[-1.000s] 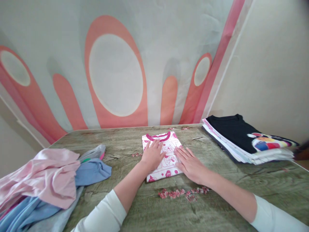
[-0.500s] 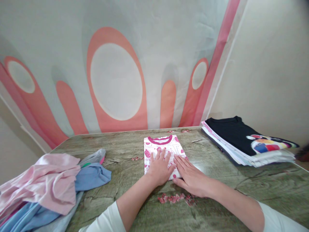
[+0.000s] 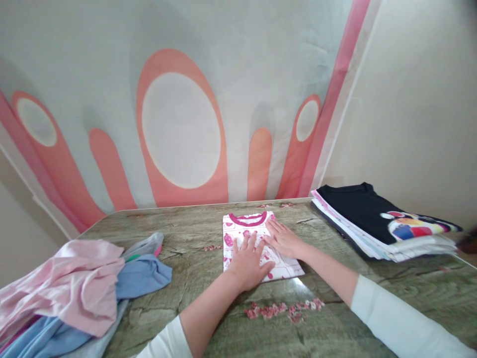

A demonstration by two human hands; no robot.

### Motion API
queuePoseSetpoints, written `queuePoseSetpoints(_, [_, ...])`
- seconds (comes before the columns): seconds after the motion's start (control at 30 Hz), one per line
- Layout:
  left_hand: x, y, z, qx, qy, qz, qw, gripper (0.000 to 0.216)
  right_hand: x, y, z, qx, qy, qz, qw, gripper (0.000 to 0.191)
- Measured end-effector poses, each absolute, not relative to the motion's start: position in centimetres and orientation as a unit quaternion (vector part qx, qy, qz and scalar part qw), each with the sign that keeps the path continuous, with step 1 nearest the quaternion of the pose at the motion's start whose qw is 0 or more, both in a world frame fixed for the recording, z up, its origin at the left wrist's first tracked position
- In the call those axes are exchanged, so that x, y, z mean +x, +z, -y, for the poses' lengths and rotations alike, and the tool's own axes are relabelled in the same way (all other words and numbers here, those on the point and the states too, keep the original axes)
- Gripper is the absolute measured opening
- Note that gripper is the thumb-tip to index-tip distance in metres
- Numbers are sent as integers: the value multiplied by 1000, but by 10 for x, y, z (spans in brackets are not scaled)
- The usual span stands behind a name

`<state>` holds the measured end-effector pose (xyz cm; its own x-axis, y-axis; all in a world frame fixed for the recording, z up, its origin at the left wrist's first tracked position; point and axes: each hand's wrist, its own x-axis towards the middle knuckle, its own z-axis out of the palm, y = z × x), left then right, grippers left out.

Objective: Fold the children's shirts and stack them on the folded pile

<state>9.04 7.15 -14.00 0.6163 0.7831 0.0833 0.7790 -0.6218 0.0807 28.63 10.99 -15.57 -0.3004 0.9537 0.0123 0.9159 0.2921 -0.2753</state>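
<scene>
A folded white shirt with pink prints and a pink collar lies flat in the middle of the table. My left hand rests flat on its near left part, fingers spread. My right hand lies flat on its right side, fingers stretched toward the collar. Both hands press on the cloth and hold nothing.
A pile of loose pink, blue and grey clothes lies at the left edge. A stack of folded clothes with a black shirt on top stands at the right. A pink flower print marks the table near me. A painted wall rises behind.
My right hand slid from the shirt's near right edge up to its far right side. My left hand stayed on the near left part.
</scene>
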Motion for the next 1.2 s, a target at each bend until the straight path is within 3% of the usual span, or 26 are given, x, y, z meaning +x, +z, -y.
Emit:
queuePoseSetpoints(0.17, [90,-140,-72,898,56,-435,28,72,296,-161,-143,-669,75,737,59,76])
queuePoseSetpoints(0.5, [87,-137,-75,902,57,-426,39,68,268,-164,-162,-652,85,748,85,81])
queuePoseSetpoints(0.83, [31,-147,-136,859,59,-509,-1,56,274,-169,-162,-653,79,747,93,82])
queuePoseSetpoints(1.2, [24,-148,-147,829,88,-551,-16,48,309,-177,-167,-744,65,657,104,77])
